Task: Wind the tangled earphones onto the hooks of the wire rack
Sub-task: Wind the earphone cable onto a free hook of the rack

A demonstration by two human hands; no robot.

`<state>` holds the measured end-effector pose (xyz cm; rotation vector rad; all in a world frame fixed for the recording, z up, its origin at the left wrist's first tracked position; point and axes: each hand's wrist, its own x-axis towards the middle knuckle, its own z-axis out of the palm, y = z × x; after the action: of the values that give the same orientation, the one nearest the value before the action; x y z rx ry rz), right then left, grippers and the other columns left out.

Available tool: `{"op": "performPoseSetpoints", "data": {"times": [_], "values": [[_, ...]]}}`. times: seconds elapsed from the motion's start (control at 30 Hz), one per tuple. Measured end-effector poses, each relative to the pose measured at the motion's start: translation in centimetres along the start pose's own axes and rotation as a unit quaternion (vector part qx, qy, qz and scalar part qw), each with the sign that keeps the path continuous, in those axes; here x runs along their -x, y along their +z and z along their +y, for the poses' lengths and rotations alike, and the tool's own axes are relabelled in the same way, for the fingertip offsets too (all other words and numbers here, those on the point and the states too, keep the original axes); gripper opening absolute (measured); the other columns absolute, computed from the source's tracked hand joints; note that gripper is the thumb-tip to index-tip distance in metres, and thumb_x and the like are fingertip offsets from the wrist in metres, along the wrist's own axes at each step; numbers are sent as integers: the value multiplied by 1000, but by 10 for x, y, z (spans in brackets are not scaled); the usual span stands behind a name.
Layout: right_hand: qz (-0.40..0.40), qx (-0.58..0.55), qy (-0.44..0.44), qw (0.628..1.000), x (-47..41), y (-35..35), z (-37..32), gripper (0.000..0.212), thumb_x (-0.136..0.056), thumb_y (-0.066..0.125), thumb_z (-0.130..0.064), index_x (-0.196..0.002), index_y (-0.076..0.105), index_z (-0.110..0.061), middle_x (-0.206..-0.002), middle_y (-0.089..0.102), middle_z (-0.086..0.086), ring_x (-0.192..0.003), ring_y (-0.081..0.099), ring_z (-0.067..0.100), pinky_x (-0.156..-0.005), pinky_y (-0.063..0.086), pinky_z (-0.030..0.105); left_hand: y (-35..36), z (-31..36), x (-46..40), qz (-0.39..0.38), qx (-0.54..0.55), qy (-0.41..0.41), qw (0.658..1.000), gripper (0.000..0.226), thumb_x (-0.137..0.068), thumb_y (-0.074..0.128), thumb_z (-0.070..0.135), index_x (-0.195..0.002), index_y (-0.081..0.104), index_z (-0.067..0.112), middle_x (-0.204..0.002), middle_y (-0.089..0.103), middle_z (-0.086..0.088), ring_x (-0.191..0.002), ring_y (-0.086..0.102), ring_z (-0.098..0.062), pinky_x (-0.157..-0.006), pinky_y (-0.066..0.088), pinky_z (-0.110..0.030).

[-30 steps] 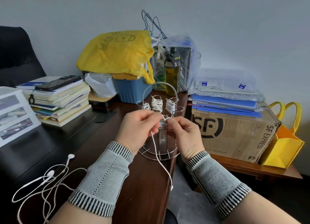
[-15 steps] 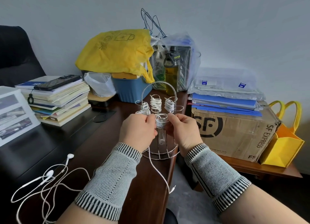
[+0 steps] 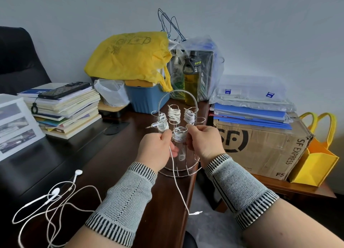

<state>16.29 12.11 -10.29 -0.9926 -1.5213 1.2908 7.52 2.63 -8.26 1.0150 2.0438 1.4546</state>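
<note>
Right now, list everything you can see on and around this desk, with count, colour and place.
wire rack: one, silver, desk's right edge
wound earphones: several white coils on the rack hooks
loose earphones: white tangle, desk front left
book stack: one, pale, desk left
phone: one, black, on the stack
yellow bag: one, behind the rack
blue tub: one, under that bag
bottle: one, olive, behind the rack
cardboard box: one, brown, right
yellow tote: one, far right
left hand: holds a white cable
right hand: at the front coil

White earphones (image 3: 178, 135), silver wire rack (image 3: 177, 99), grey black-striped cuffs (image 3: 143, 170), yellow bag (image 3: 128, 57).
</note>
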Motion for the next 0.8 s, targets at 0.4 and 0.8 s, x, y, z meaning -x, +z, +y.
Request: {"op": "performPoseSetpoints", "data": {"times": [0.4, 0.8], "values": [[-25, -103, -32, 994, 15, -12, 12, 20, -82, 69, -12, -66, 59, -17, -66, 65, 9, -66, 61, 23, -70, 53, 40, -9, -12, 10, -69, -114, 131, 982, 41, -93, 51, 31, -64, 68, 7, -66, 70, 1, -65, 66, -14, -68, 52, -34], [-107, 64, -260, 958, 35, -18, 19, 47, -84, 59, 11, -100, 65, -32, -92, 53, -1, -86, 53, -1, -80, 44, 10, -10, -9, 14, -121, -218, 188, 950, 36, -95, 51, 31, -60, 53, 24, -81, 53, 8, -79, 55, -11, -76, 43, -30]]}}
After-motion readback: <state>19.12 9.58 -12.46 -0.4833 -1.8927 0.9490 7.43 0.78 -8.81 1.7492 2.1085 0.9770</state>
